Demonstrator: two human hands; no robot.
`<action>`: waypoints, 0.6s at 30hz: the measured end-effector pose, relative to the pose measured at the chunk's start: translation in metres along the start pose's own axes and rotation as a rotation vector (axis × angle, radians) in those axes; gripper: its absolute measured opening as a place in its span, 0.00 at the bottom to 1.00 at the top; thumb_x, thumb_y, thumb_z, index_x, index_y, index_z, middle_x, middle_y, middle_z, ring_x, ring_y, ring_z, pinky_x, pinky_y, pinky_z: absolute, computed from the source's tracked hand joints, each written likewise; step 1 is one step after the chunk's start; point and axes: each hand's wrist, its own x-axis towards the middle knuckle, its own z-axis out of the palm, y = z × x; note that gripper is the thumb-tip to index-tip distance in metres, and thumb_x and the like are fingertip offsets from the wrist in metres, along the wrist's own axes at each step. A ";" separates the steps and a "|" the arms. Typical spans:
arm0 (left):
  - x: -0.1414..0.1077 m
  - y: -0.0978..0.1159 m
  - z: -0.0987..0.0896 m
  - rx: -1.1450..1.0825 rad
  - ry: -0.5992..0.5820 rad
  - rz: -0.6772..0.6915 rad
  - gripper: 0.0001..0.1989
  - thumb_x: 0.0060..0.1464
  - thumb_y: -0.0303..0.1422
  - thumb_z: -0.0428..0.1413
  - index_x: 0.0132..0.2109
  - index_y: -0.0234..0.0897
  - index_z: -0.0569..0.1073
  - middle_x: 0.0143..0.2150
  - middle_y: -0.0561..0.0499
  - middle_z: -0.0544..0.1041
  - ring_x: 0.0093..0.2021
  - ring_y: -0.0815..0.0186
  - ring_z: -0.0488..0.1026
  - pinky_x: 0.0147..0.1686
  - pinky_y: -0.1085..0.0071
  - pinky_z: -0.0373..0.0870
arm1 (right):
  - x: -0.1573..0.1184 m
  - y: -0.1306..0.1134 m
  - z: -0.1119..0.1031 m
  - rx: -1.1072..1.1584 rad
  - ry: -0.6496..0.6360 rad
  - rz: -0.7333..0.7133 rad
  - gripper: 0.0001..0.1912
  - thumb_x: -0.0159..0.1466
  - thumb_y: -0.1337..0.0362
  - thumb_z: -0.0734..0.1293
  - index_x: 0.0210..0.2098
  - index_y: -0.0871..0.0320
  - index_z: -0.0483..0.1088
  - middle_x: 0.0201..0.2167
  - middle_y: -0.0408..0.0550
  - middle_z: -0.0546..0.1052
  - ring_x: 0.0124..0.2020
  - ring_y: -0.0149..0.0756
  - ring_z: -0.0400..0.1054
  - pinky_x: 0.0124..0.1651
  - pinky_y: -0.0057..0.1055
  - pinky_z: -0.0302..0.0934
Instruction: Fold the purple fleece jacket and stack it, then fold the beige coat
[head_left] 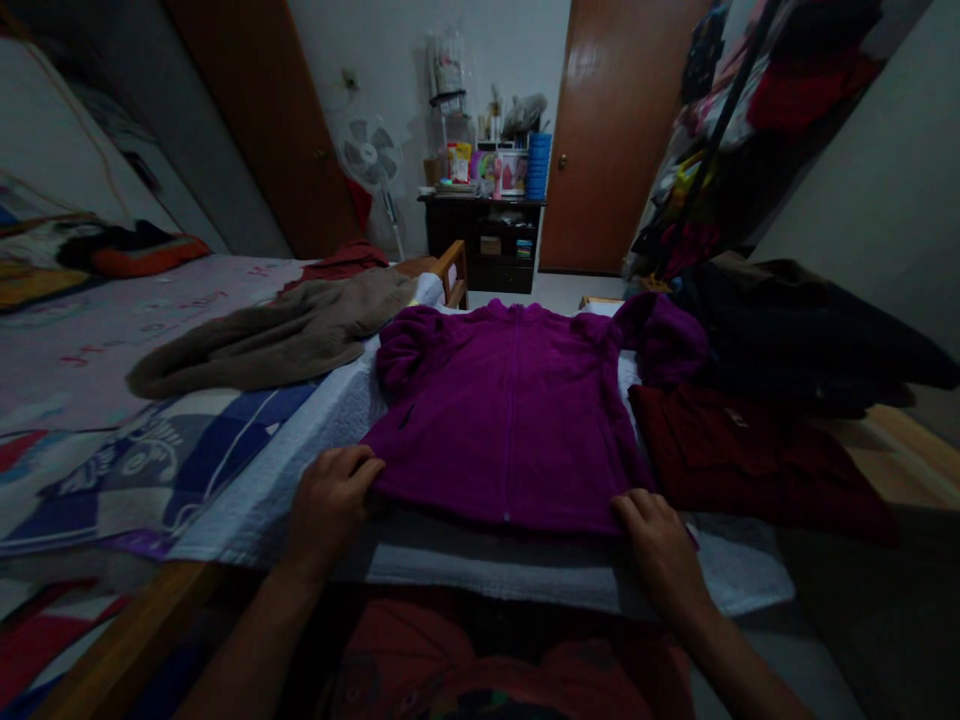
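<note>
In the head view, the purple jacket (555, 400) lies front up on a pale quilted cloth (427, 565), its collar at the far end and its hem towards the person. The left hand (330, 500) has its grip pinched on the left corner of the hem; the right hand (660, 545) has its fingers closed over the right corner, though its thumb is hard to make out. With both corners held, an even, gentle pull outward and towards the body should serve best, the zip (511, 410) acting as a centre line to check for skew. Pulling harder on one side would probably twist the front. The left sleeve (409, 350) is bunched and the right sleeve (667, 340) reaches to the dark clothes (795, 330), so either could drag. The right hand works just beside the maroon garment (750, 440); a low, careful pull avoids disturbing it.
</note>
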 end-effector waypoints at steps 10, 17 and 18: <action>-0.013 -0.013 0.020 -0.060 -0.444 -0.082 0.25 0.44 0.20 0.49 0.47 0.43 0.77 0.45 0.47 0.74 0.44 0.57 0.70 0.48 0.60 0.67 | -0.009 0.008 -0.011 0.179 -0.164 -0.208 0.19 0.60 0.73 0.61 0.49 0.54 0.71 0.47 0.51 0.75 0.49 0.42 0.67 0.52 0.40 0.60; -0.011 -0.026 0.019 -0.293 -0.310 -0.197 0.22 0.54 0.32 0.45 0.55 0.36 0.71 0.57 0.44 0.70 0.59 0.57 0.65 0.60 0.60 0.61 | -0.028 0.018 -0.015 0.182 0.196 0.108 0.12 0.65 0.57 0.60 0.40 0.55 0.71 0.44 0.56 0.74 0.47 0.48 0.67 0.51 0.46 0.62; -0.011 -0.026 0.021 -0.259 -0.277 -0.255 0.22 0.57 0.33 0.43 0.55 0.33 0.70 0.56 0.42 0.70 0.59 0.57 0.66 0.60 0.60 0.61 | -0.032 0.020 -0.012 0.153 0.235 0.170 0.13 0.65 0.55 0.60 0.39 0.56 0.70 0.43 0.57 0.73 0.46 0.49 0.67 0.51 0.48 0.61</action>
